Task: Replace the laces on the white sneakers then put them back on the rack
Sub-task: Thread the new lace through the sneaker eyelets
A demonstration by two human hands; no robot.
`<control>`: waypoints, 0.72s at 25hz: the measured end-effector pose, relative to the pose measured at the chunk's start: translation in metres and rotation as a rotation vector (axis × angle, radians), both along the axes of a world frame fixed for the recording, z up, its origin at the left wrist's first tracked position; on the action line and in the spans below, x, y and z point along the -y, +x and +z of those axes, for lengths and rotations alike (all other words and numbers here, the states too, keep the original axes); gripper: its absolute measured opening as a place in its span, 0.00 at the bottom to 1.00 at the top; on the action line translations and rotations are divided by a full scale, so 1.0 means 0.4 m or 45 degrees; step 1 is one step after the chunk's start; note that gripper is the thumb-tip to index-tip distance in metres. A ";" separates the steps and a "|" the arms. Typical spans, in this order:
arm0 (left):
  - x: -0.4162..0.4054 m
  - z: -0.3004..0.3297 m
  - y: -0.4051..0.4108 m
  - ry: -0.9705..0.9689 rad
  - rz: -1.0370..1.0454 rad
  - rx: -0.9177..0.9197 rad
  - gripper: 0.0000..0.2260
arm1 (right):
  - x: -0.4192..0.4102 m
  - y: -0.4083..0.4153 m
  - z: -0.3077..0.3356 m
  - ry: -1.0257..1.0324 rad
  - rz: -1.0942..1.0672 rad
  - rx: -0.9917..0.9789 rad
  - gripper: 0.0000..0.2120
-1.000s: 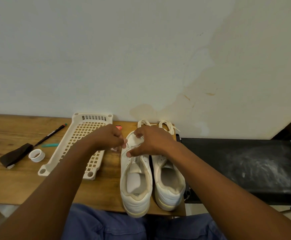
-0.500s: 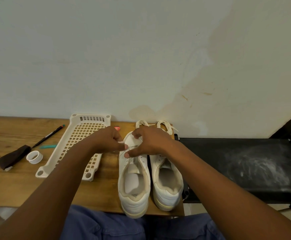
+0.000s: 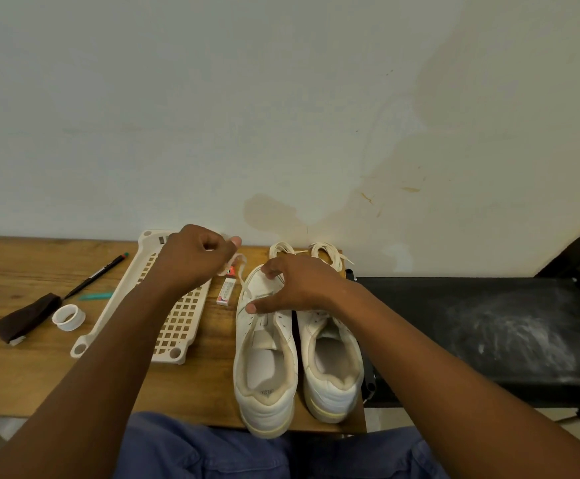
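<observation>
Two white sneakers stand side by side on the wooden table, heels toward me: the left sneaker (image 3: 264,357) and the right sneaker (image 3: 333,368). My left hand (image 3: 195,257) is raised above the cream rack (image 3: 178,326) and pinches a white lace (image 3: 242,271) that runs down to the left sneaker's eyelets. My right hand (image 3: 298,285) presses on the left sneaker's toe and tongue, fingers spread. Two coiled white laces (image 3: 323,250) lie by the wall beyond the shoes.
A small packet (image 3: 227,292) lies between rack and shoes. A black pen (image 3: 95,276), teal stick (image 3: 95,296), white tape ring (image 3: 68,317) and dark cloth (image 3: 26,318) sit at left. A black bench (image 3: 471,323) adjoins the table's right edge.
My left hand has moved up and to the left, away from the sneaker, drawing the lace out with it. My right hand stays on the left sneaker's front.
</observation>
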State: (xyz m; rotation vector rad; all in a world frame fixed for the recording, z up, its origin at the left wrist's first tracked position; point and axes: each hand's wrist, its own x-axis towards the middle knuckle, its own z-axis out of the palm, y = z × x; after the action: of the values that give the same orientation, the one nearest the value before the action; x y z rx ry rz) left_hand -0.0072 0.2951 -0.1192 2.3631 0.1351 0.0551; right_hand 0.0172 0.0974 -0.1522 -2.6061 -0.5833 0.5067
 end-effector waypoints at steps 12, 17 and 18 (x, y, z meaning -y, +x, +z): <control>0.038 0.008 0.021 -0.841 0.231 0.157 0.11 | -0.007 0.033 0.076 1.151 -0.608 -0.232 0.14; 0.094 0.026 0.013 -1.271 0.267 0.162 0.10 | -0.035 0.023 0.097 1.461 -0.588 -0.131 0.08; 0.097 0.025 0.013 -1.331 0.266 0.152 0.10 | -0.038 0.019 0.098 1.471 -0.587 -0.126 0.08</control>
State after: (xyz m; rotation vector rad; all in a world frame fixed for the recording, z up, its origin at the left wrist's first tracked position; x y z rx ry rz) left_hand -0.0022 0.2565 -0.1091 1.2944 0.2731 0.1773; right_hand 0.0249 0.1126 -0.1129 -1.5078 -0.1253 0.0719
